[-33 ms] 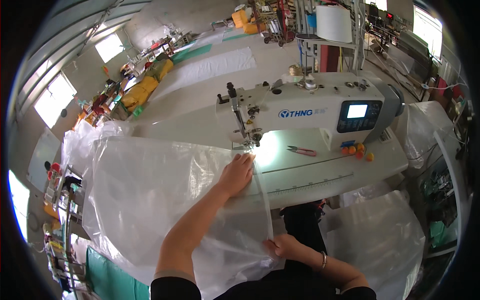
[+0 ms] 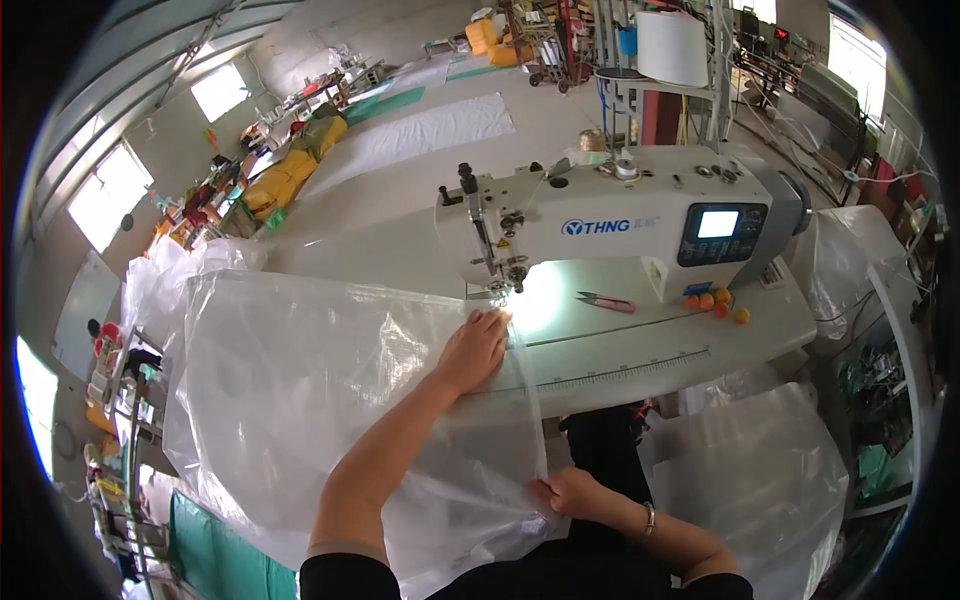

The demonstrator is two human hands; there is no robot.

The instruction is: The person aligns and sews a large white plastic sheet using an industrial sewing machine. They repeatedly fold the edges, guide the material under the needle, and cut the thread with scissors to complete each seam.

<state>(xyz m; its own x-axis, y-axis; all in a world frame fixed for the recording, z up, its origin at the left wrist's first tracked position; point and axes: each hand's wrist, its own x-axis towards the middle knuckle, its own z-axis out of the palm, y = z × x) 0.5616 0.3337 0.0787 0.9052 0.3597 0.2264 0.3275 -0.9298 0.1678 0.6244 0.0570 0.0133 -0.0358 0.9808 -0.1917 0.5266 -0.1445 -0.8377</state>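
Observation:
A large translucent plastic sheet (image 2: 290,370) lies over the left part of the sewing table and hangs down toward my lap. Its right edge runs under the needle area of a white sewing machine (image 2: 650,205), where a lamp glows. My left hand (image 2: 476,350) rests flat on the sheet, fingertips close to the presser foot; the exact contact there is lost in the glare. Lower down, nearer my body, my right hand (image 2: 575,493) pinches the sheet's right edge in closed fingers, holding it fairly taut.
Red-handled thread snips (image 2: 607,302) lie on the table right of the needle. Several small orange-red fruit-like balls (image 2: 720,302) sit by the machine's base. More clear plastic (image 2: 750,480) hangs at the lower right. A big white thread cone (image 2: 672,48) stands behind.

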